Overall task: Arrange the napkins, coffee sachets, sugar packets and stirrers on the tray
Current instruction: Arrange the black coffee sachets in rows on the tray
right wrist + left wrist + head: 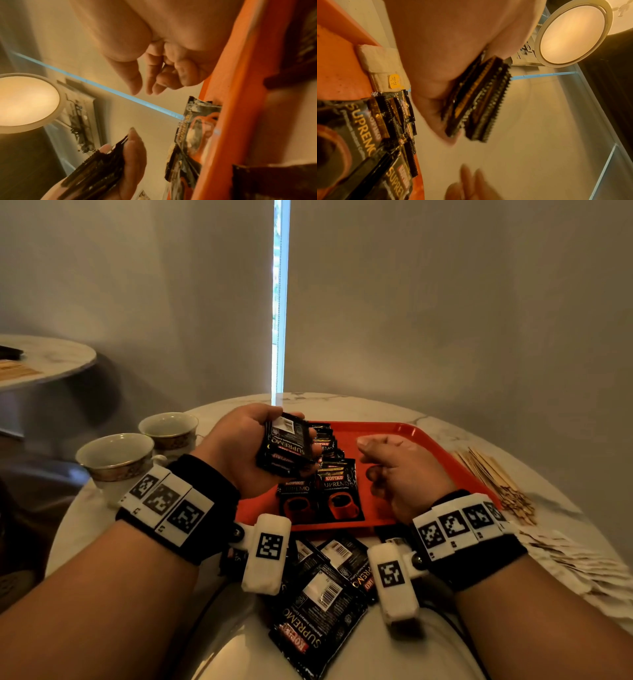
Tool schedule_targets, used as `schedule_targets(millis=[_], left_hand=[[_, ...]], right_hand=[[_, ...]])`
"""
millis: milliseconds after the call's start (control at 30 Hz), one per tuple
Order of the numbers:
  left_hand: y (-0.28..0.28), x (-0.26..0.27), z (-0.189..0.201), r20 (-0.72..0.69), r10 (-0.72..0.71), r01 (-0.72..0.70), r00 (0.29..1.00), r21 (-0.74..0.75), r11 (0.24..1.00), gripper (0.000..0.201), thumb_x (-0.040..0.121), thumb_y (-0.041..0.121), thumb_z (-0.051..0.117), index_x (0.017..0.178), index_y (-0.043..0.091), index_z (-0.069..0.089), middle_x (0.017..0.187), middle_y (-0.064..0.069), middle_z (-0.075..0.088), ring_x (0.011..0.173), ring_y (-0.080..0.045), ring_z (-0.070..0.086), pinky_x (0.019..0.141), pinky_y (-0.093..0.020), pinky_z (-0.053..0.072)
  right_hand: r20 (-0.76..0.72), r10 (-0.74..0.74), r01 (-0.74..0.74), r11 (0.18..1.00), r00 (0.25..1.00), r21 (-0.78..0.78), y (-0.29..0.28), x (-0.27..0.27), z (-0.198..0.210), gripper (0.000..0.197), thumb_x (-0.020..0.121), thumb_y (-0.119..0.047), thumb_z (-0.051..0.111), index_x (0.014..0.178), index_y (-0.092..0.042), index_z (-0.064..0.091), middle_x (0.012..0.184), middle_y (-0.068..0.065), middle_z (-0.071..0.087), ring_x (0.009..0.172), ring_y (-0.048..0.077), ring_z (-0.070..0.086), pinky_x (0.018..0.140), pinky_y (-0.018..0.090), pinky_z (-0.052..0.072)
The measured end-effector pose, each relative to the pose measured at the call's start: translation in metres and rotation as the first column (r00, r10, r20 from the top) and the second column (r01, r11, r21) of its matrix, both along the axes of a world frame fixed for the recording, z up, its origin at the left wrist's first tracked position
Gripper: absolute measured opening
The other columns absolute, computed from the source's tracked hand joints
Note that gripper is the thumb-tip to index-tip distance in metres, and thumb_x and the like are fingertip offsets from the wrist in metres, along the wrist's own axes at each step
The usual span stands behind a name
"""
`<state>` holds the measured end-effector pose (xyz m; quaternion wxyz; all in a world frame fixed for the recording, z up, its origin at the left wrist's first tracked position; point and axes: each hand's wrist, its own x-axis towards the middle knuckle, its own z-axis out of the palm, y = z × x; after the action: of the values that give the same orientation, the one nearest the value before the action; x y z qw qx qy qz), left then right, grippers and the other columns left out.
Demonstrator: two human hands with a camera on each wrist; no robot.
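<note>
Cups (137, 453): two are sitting at the left edge of the head frame, just off the tray, out of play.
Left hand (239, 450): it is gripping a small stack of coffee sachets (286, 448), palm turned up, hovering over the tray's left part at centre frame.
Tray (424, 446): the red one is lying mid-frame with a row of sachets (329, 474) overlapping along its left side, front faces up.
Right hand (400, 474): it is hanging over the tray's bare middle, fingers loosely curled, holding nothing.
Loose sachets (325, 583): more are lying off the tray at lower centre, backs up.
Stirrers (493, 474): they are waiting on the table at the right, beyond the tray's rim, with a fan of pale packets (575, 556) below them.
Step in hand: looks like the coffee row is being dealt out, one sachet at a time.
Next move: likely the free hand pinching the top sachet and laying it onto the row, lapped evenly.
Left wrist view: it is showing what the head view is hiding, a folded napkin stack (383, 67) on the tray beyond the row.
Right wrist view: it is catching the empty fingertips (137, 86) from below.
</note>
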<state>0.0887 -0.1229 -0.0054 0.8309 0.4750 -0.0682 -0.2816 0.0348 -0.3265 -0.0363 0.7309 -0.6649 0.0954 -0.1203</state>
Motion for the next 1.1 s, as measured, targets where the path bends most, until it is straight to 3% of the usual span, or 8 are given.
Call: schedule_targets(millis=[133,233,333,467,667,800,933,1100], left_hand=[[-0.004,-0.004,0.000,0.037,-0.116,0.111,0.993,0.110,0.988,0.054,0.106,0.043,0.029,0.118,0.005,0.064,0.101,-0.018,0.072,0.089,-0.032,0.073,0.073,-0.048,0.061],[-0.005,-0.008,0.001,0.044,-0.124,0.118,0.991,0.130,0.984,0.052,0.106,0.045,0.031,0.125,0.008,0.062,0.108,-0.018,0.070,0.089,-0.030,0.073,0.067,-0.045,0.061],[-0.008,-0.011,0.000,0.069,-0.119,0.108,0.991,0.136,0.985,0.047,0.105,0.044,0.035,0.134,0.014,0.057,0.107,-0.019,0.070,0.082,-0.031,0.072,0.064,-0.043,0.059],[-0.012,-0.014,-0.001,0.062,-0.139,0.130,0.988,0.130,0.983,0.054,0.103,0.047,0.038,0.140,0.008,0.049,0.093,-0.020,0.070,0.078,-0.029,0.072,0.066,-0.041,0.059],[-0.012,-0.014,0.000,0.056,-0.130,0.122,0.990,0.128,0.984,0.054,0.104,0.047,0.039,0.138,0.006,0.051,0.085,-0.018,0.068,0.070,-0.026,0.070,0.060,-0.039,0.059],[-0.010,-0.012,-0.001,0.045,-0.126,0.117,0.991,0.154,0.981,0.052,0.103,0.045,0.041,0.138,0.008,0.051,0.091,-0.019,0.069,0.071,-0.028,0.070,0.059,-0.040,0.058],[-0.011,-0.013,-0.003,0.033,-0.125,0.119,0.992,0.159,0.980,0.048,0.103,0.041,0.044,0.136,0.008,0.052,0.111,-0.023,0.067,0.081,-0.033,0.071,0.061,-0.041,0.058],[-0.013,-0.013,-0.005,0.034,-0.140,0.133,0.990,0.150,0.980,0.043,0.101,0.037,0.049,0.130,0.007,0.056,0.099,-0.018,0.069,0.075,-0.029,0.071,0.060,-0.040,0.058]], right_hand=[[0.155,0.128,-0.137,0.989,0.980,0.047,0.007,-0.009,0.014,0.025,0.072,-0.018,0.074,0.095,-0.012,0.067,0.074,-0.002,0.066,0.061,0.011,0.051,0.047,0.023,0.033],[0.194,0.241,-0.235,0.971,0.951,-0.051,0.009,-0.012,0.017,0.037,0.068,-0.010,0.079,0.103,-0.017,0.071,0.082,-0.005,0.069,0.072,0.012,0.064,0.051,0.023,0.040],[0.170,0.345,-0.321,0.935,0.923,-0.151,0.011,-0.015,0.017,0.044,0.070,0.003,0.061,0.100,-0.025,0.076,0.096,-0.004,0.073,0.083,0.012,0.070,0.061,0.026,0.047],[0.149,0.454,-0.438,0.890,0.879,-0.126,0.017,-0.021,0.015,0.053,0.081,0.027,0.042,0.101,-0.013,0.071,0.082,-0.002,0.075,0.074,0.011,0.072,0.063,0.025,0.058],[0.165,0.391,-0.365,0.916,0.905,-0.167,0.017,-0.024,0.018,0.034,0.085,0.019,0.058,0.098,-0.010,0.072,0.072,-0.007,0.071,0.066,0.002,0.070,0.056,0.013,0.052],[0.153,0.389,-0.357,0.912,0.908,-0.201,0.016,-0.025,0.018,0.032,0.080,0.015,0.066,0.094,-0.012,0.075,0.080,-0.004,0.075,0.077,0.008,0.073,0.065,0.019,0.056],[0.150,0.400,-0.366,0.906,0.904,-0.211,0.015,-0.025,0.018,0.035,0.076,0.014,0.070,0.093,-0.016,0.077,0.092,-0.002,0.078,0.091,0.014,0.074,0.072,0.023,0.058],[0.175,0.347,-0.295,0.917,0.921,-0.267,0.018,-0.027,0.020,0.027,0.081,0.009,0.069,0.088,-0.016,0.077,0.088,-0.007,0.077,0.087,0.007,0.073,0.069,0.018,0.056]])
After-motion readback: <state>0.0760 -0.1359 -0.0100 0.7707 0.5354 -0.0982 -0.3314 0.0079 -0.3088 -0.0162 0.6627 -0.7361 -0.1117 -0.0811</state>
